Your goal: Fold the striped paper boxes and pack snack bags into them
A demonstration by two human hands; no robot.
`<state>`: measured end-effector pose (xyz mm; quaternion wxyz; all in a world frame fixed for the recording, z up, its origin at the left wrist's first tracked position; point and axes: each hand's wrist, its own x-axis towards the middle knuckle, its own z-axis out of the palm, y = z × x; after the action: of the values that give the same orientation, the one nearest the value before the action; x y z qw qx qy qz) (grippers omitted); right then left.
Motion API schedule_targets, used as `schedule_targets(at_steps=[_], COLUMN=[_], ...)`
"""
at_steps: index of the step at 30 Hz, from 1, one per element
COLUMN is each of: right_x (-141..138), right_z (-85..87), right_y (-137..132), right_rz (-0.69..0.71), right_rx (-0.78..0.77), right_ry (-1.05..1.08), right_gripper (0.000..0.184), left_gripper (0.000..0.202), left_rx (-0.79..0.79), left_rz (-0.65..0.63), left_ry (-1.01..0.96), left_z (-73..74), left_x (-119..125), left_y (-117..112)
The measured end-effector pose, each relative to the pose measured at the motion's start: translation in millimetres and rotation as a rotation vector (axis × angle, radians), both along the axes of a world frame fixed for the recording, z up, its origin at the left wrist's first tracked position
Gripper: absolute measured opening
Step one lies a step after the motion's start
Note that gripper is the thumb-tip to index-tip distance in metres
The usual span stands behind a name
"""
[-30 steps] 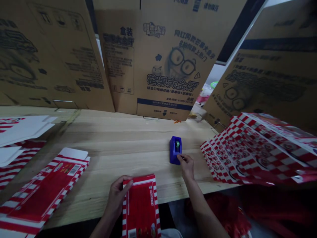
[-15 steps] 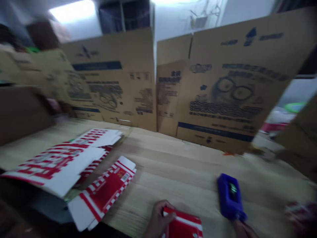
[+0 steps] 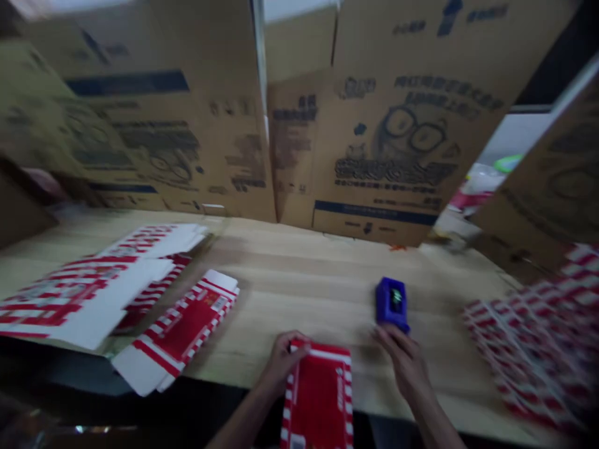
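Observation:
My left hand [image 3: 285,360] grips the upper left corner of a flat red carton [image 3: 321,390] with a white-checked border, which tilts over the table's front edge. My right hand [image 3: 405,355] reaches to a small blue-purple plastic device [image 3: 390,302] lying on the table. This device has a dark window with a green glint. At its near end my right fingers are stretched out and overlap it; whether they still press on it is hard to see. To the left lies a small pile of similar folded red cartons [image 3: 182,327].
Flat red-and-white printed sheets [image 3: 98,280] lie stacked on the wooden table [image 3: 290,274] at the left. Large cardboard panels [image 3: 374,156] stand along the back. A blurred heap of red-and-white checked cartons [image 3: 538,337] is at the right. Dark space lies below the front edge.
The view has tilted down. My right hand and the device have moved forward and to the left, with the device lower on the table. More of the red carton in my left hand shows.

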<state>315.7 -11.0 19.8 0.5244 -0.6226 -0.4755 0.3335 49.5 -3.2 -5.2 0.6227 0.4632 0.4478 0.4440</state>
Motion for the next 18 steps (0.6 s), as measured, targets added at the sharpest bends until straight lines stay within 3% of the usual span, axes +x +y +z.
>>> schedule_targets(at_steps=[5, 7, 9, 13, 16, 18], right_x=[-27.6, -44.2, -61.0, -84.0, -89.6, -89.1], right_z=[73.6, 84.2, 82.3, 66.8, 62.5, 61.3], right_y=[56.8, 76.3, 85.8, 86.1, 80.3, 76.8], right_rz=[1.039, 1.329, 1.501, 1.554, 1.379, 1.262], right_rx=[-0.139, -0.189, -0.198, -0.165, -0.086, -0.061], right_ry=[-0.239, -0.334, -0.435, -0.710, -0.978, -1.034], right_gripper=[0.037, 0.035, 0.034, 0.026, 0.024, 0.025], left_gripper=[0.026, 0.025, 0.024, 0.022, 0.023, 0.024], left_rx=[-0.137, -0.114, -0.093, -0.088, -0.087, -0.100], left_rz=[-0.020, -0.027, -0.037, -0.036, -0.034, -0.025], left_ry=[-0.092, -0.098, -0.104, -0.121, -0.123, -0.121], left_z=[7.7, 14.3, 19.8, 21.9, 20.8, 21.3], left_x=[8.7, 11.3, 12.9, 13.6, 12.3, 10.9], left_y=[-7.1, -10.0, -11.8, -11.8, -11.2, -11.4])
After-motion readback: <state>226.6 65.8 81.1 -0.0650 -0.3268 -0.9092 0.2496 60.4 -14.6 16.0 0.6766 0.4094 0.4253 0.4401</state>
